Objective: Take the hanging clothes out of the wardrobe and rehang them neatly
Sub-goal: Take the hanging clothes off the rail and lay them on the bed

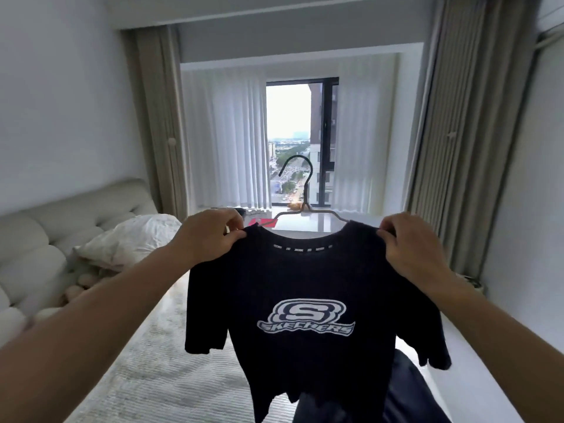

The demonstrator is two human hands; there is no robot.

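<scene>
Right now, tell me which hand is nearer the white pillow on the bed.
Left. The left hand pinches the black T-shirt at its left shoulder, just right of the white pillow. The right hand pinches the opposite shoulder, across the shirt from the pillow.

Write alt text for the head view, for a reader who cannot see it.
Two hands hold up a black T-shirt on a wire hanger, the left hand and right hand each pinching a shoulder. Below and to the left lies a bed with a pillow; ahead, a window shows between sheer curtains.
</scene>
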